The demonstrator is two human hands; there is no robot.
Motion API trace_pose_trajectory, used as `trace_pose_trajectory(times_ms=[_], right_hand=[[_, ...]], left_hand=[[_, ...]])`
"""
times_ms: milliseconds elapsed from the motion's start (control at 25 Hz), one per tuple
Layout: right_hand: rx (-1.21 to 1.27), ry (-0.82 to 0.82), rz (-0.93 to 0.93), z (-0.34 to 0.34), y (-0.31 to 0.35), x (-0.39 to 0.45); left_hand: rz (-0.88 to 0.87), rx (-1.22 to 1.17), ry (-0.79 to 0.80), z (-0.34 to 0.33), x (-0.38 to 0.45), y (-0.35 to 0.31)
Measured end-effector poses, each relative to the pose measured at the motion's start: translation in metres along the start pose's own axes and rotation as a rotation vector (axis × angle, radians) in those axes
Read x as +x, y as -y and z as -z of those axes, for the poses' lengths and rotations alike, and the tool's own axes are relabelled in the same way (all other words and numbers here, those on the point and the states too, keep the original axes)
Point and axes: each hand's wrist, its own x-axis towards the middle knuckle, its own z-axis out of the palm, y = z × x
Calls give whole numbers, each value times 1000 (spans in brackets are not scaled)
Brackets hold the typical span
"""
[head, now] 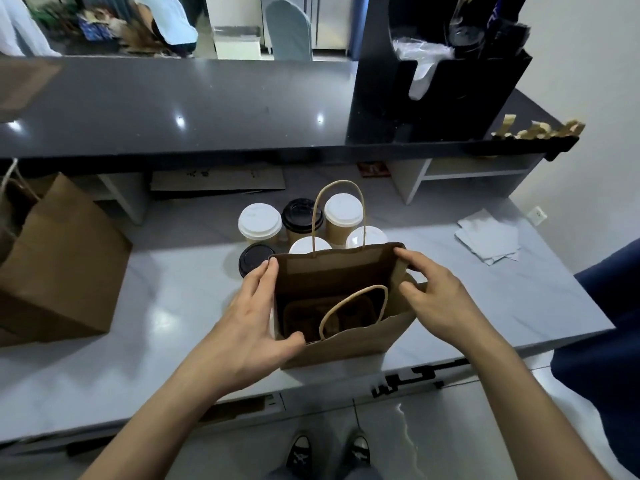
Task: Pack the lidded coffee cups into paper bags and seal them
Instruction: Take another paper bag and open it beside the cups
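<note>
One bag (346, 323) stands upright on the counter (138, 358) near its front edge, mouth open upward, its wide sides facing the person and the cups. One handle (338, 216) rises from the far rim; the near handle (356, 310) droops into the mouth. A brown cardboard insert (311, 317) lies at the bottom inside.

Left hand (249, 327) holds the bag's left edge, fingers extended along the outside up to the far corner, thumb curled over the near rim. Right hand (436, 299) pinches the right edge, forefinger on the far corner, thumb on the side fold, spreading the mouth.

Six lidded cups stand just behind the bag: four with white lids (259, 221) and two with black lids (302, 214), clustered in two rows. One of the black ones (254, 259) sits beside the left fingertips.

Left of the bag, well apart, a larger brown bag (62, 271) stands. Right of it lies a stack of pale papers (488, 237).
</note>
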Motion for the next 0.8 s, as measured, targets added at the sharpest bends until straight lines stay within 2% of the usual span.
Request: trace_pose_trajectory(times_ms=[320,480,800], right_hand=[[-62,82,120,23,-12,21],[-15,91,216,33,-15,34],[45,-39,285,56,-8,86]], left_hand=[[80,-22,-26,-7,0,-11],[116,-94,-50,-9,-2,-16],[154,-137,-66,-10,-5,-20]])
